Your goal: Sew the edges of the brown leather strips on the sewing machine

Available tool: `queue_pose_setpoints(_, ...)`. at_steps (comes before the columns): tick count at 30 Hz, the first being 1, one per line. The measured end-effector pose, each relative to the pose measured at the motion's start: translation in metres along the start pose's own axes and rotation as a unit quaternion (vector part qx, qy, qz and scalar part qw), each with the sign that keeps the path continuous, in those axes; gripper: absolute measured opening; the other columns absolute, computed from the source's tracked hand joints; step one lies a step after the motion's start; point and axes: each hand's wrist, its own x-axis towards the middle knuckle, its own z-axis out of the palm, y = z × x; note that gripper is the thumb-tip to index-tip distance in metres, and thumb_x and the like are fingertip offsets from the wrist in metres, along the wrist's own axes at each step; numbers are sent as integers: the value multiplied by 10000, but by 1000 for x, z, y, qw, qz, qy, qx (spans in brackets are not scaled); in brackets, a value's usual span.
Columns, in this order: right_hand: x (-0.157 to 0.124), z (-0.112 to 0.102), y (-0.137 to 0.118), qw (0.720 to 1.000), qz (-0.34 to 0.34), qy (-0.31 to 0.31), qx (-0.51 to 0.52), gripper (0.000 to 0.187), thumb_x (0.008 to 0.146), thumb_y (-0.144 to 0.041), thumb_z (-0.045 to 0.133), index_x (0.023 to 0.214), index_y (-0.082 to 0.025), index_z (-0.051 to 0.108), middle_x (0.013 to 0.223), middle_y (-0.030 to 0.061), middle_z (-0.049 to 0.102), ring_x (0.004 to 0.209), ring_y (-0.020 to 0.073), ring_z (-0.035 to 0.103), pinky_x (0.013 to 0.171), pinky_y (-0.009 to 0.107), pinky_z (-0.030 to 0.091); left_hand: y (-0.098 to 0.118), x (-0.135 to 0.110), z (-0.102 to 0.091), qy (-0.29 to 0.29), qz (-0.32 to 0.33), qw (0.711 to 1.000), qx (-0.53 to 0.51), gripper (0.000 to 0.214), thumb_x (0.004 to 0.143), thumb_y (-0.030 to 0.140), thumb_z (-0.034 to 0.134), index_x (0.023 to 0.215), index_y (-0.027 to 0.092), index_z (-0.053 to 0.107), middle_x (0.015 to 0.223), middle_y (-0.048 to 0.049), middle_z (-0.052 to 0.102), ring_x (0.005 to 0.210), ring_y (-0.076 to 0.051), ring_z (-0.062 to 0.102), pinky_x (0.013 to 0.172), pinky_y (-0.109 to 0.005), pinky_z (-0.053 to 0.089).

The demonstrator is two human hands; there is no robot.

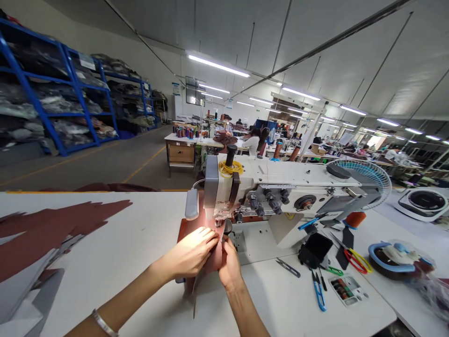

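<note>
A folded brown leather piece [214,260] stood gripped between both hands, close in front of the steel presser foot [219,218] of a white industrial sewing machine [280,185], under the glow of a slim grey lamp [191,204]. The left hand [187,250], with a silver bangle [104,323] at its wrist, was clenched around the leather from the left, and the right hand [228,262] grasped it from the other side. Jagged dark brown leather cutouts [45,229] lay along the left edge of the white bench [140,224]. Blue-handled thread snips [318,291] and black-handled thread snips [287,267] lay near its front edge, right of the hands.
</note>
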Motion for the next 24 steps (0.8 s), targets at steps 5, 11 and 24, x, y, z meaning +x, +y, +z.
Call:
queue_pose_setpoints(5, 2, 0, -2, 1000, -1, 10, -2, 234, 688, -289, 749, 912, -229, 720, 979, 4, 776, 973, 159, 687, 905, 265, 504, 2, 4, 4, -1, -16, 999, 45, 212, 814, 114, 482, 942, 129, 650, 1035, -122, 637, 981, -268, 562, 869, -395, 452)
queue_pose_setpoints(11, 0, 7, -10, 999, -19, -5, -43, 194, 694, -248, 729, 885, -213, 727, 1017, 22, 768, 990, 181, 680, 904, 289, 512, 2, 6, 4, 4, -17, 997, 74, 226, 816, 76, 475, 911, 123, 675, 1007, -145, 642, 997, -290, 571, 877, -431, 450)
queue_pose_setpoints(24, -2, -8, -14, 998, 27, -47, -34, 413, 606, -167, 784, 1014, -209, 740, 1049, 42, 761, 944, 178, 681, 867, 291, 523, 5, 8, 13, 29, -88, 994, 50, 391, 814, 29, 400, 1124, 111, 624, 1138, -159, 631, 1105, -300, 554, 908, -441, 449)
